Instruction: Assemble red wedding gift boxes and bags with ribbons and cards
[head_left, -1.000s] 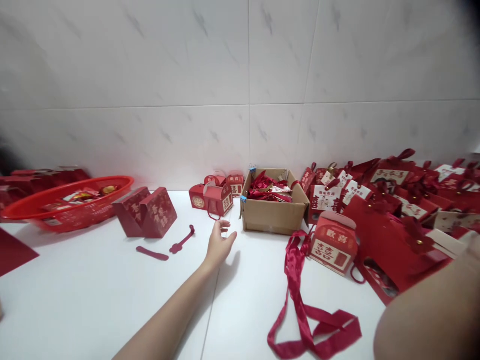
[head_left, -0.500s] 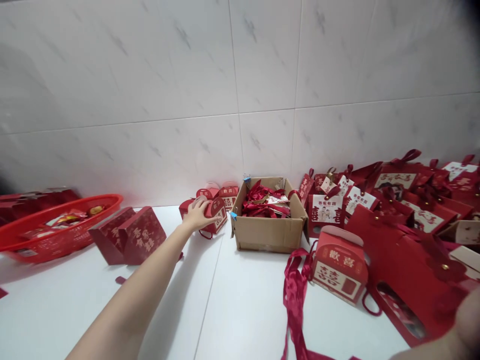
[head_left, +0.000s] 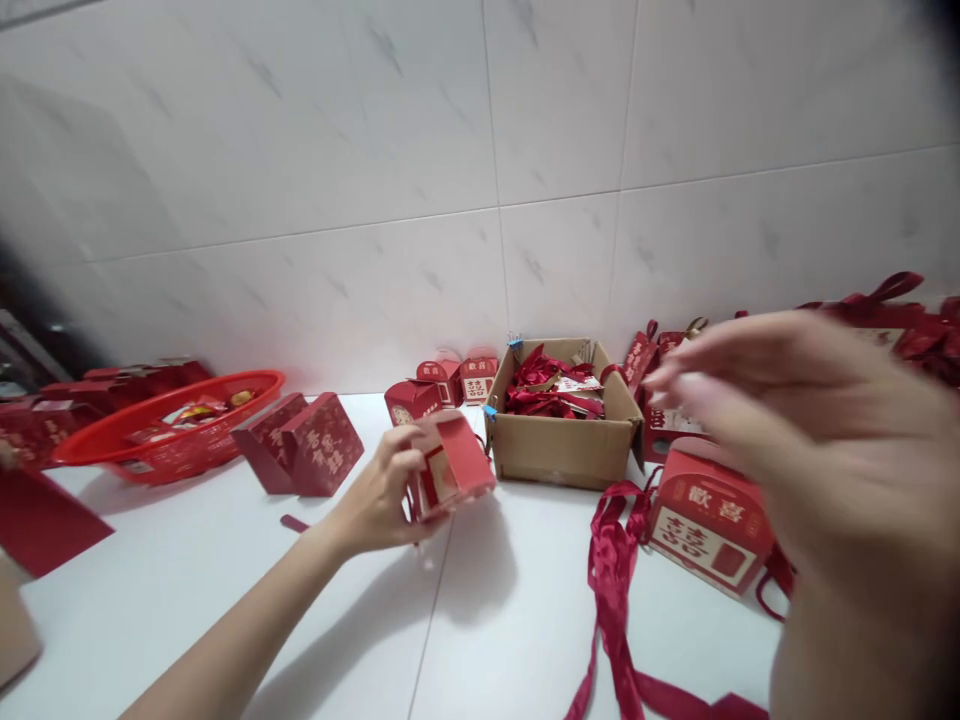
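My left hand (head_left: pixel 382 495) is wrapped around a small red gift box (head_left: pixel 463 462), lifted off the white table and tilted, its shadow falling below. Close to the wall behind it stand a few more red gift boxes (head_left: pixel 414 402). My right hand (head_left: pixel 795 430), blurred by motion, is raised at the right with its fingers stretched out and nothing seen in them. Below and behind that hand a red gift box (head_left: pixel 709 515) with a cord handle sits on the table, partly covered by it. Dark red ribbon (head_left: pixel 613 580) trails on the table beside this box.
A cardboard box (head_left: pixel 566 450) of red ribbons stands mid-table against the tiled wall. To the left are a red plastic basket (head_left: pixel 184 460) holding wrapped sweets and two dark red boxes (head_left: pixel 324 450). More red bags (head_left: pixel 862 315) crowd the right, partly behind my right hand.
My left hand has picked a gift box out of the group by the wall and brought it nearer, tilting it. My right hand has risen from the lower right corner. The view has shifted slightly left.
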